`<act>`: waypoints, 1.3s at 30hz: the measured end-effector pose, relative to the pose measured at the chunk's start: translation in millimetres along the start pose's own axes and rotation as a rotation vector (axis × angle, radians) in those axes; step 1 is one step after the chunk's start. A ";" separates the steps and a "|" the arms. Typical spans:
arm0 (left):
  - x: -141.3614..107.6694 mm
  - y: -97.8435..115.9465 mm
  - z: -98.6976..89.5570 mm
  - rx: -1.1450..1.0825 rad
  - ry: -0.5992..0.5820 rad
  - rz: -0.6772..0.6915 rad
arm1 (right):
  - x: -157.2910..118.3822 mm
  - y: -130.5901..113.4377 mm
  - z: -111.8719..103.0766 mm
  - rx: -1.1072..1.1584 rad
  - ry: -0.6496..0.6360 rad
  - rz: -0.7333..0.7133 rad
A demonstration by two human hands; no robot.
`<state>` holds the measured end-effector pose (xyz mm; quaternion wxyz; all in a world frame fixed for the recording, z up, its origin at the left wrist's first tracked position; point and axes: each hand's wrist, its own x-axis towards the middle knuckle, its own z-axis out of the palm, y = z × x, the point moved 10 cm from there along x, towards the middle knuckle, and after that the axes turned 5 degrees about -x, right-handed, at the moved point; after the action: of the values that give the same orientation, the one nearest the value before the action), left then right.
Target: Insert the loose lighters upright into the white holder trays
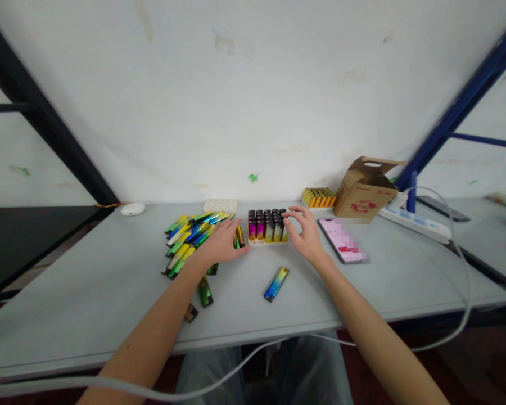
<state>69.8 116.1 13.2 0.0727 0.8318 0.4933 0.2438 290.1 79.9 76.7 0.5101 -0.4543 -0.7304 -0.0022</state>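
Note:
My left hand point(222, 243) lies with its fingers stretched over the right side of a pile of shiny green, yellow and blue lighters point(181, 242). Part of the pile is hidden beneath it. At the right end of an upright block of lighters point(268, 226), with dark tops and purple and yellow bodies, is my right hand point(305, 232). Its thumb and fingers are apart, close to the block's edge; whether they touch it I cannot tell. The block stands in a pale tray. One blue-and-yellow lighter point(277, 283) lies alone in front of it.
A pale tray with holes point(220, 206) lies behind the pile. Farther right are a block of yellow lighters point(319, 197), an open cardboard box point(365, 194), a phone point(341, 241) and a power strip point(417, 221). A white cable point(219, 383) crosses the foreground. A white case point(133, 209) sits back left.

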 end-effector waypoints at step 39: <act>-17.4 77.9 -63.8 -0.630 0.375 0.225 | -3.0 -15.1 -18.0 0.366 0.153 0.123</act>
<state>93.7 54.4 91.0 0.2060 0.7586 0.3046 0.5378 293.7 60.7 90.1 0.6375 -0.3960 -0.6485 0.1272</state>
